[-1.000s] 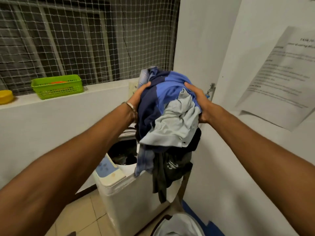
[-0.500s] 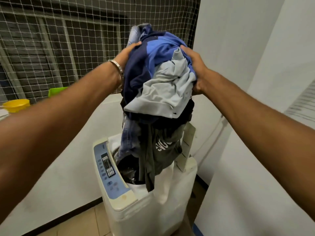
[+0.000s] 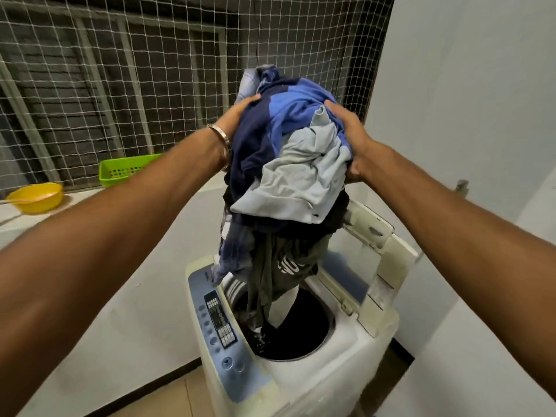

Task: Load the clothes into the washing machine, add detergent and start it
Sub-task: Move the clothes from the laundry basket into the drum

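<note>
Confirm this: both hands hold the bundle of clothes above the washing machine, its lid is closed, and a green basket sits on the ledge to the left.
One detail is wrong: the lid is open, standing up at the right of the drum opening, as the head view shows. The rest holds: the left hand and right hand hold the bundle of clothes above the washing machine, and the green basket sits on the ledge to the left.

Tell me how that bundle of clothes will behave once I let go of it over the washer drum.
The bundle of clothes is probably floppy: its lower pieces already hang limp into the drum. It likely holds together only because the left hand and right hand squeeze it from both sides, so it may fall apart on release. Some cloth might catch on the drum's rim.
</note>
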`<action>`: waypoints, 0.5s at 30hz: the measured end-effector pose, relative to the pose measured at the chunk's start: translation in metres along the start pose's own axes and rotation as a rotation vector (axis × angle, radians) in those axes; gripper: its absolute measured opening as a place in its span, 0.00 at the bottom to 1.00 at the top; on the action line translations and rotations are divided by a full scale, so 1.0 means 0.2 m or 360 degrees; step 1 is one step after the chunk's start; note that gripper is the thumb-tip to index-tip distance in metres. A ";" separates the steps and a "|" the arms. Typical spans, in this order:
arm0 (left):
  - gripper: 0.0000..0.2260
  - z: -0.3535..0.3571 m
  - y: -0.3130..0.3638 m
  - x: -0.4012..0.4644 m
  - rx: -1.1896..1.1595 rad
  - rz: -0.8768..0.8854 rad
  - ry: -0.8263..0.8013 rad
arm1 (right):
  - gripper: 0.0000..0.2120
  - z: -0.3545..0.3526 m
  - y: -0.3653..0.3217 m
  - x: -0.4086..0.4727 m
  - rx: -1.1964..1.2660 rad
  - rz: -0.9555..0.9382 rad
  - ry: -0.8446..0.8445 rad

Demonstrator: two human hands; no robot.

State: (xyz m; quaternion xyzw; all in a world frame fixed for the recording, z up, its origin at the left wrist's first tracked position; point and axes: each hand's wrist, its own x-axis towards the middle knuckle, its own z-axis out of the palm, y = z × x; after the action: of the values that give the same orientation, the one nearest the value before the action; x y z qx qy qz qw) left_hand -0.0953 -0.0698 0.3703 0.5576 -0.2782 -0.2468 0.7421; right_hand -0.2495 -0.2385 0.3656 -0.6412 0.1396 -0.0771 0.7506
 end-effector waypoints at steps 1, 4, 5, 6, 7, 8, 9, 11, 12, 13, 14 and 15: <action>0.14 -0.04 -0.04 0.02 0.0004 -0.0035 -0.0003 | 0.32 0.01 0.03 0.05 0.0010 -0.0001 0.0006; 0.13 -0.12 -0.11 0.10 -0.0006 -0.0089 0.0036 | 0.31 0.03 0.10 0.17 0.0033 0.0004 0.0004; 0.12 -0.15 -0.12 0.12 -0.0019 -0.0088 0.0045 | 0.30 0.04 0.11 0.20 0.0036 0.0006 0.0006; 0.12 -0.17 -0.13 0.15 -0.0043 -0.0084 0.0035 | 0.30 0.04 0.12 0.23 0.0040 0.0007 0.0016; 0.12 -0.19 -0.14 0.16 -0.0043 -0.0098 0.0029 | 0.30 0.05 0.12 0.26 0.0049 0.0000 0.0022; 0.12 -0.20 -0.15 0.17 -0.0049 -0.0130 0.0026 | 0.30 0.05 0.13 0.29 0.0055 -0.0006 0.0028; 0.12 -0.21 -0.15 0.17 -0.0057 -0.0156 0.0028 | 0.31 0.06 0.13 0.32 0.0053 -0.0004 0.0038; 0.13 -0.23 -0.17 0.17 -0.0067 -0.0188 0.0008 | 0.30 0.07 0.16 0.35 0.0042 0.0022 0.0067; 0.14 -0.24 -0.18 0.18 -0.0067 -0.0201 0.0005 | 0.29 0.07 0.17 0.37 0.0039 0.0031 0.0081; 0.14 -0.25 -0.20 0.18 -0.0064 -0.0214 0.0004 | 0.28 0.07 0.19 0.38 0.0036 0.0041 0.0094; 0.14 -0.26 -0.22 0.19 -0.0078 -0.0229 0.0005 | 0.28 0.07 0.21 0.40 0.0030 0.0055 0.0100; 0.14 -0.28 -0.25 0.19 -0.0080 -0.0246 0.0002 | 0.28 0.07 0.24 0.41 0.0020 0.0083 0.0109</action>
State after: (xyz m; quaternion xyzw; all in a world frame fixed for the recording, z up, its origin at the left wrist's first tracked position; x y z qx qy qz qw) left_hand -0.0324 -0.0699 0.3144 0.5588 -0.2276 -0.3098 0.7348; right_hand -0.1702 -0.2425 0.3104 -0.6297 0.1814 -0.0802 0.7511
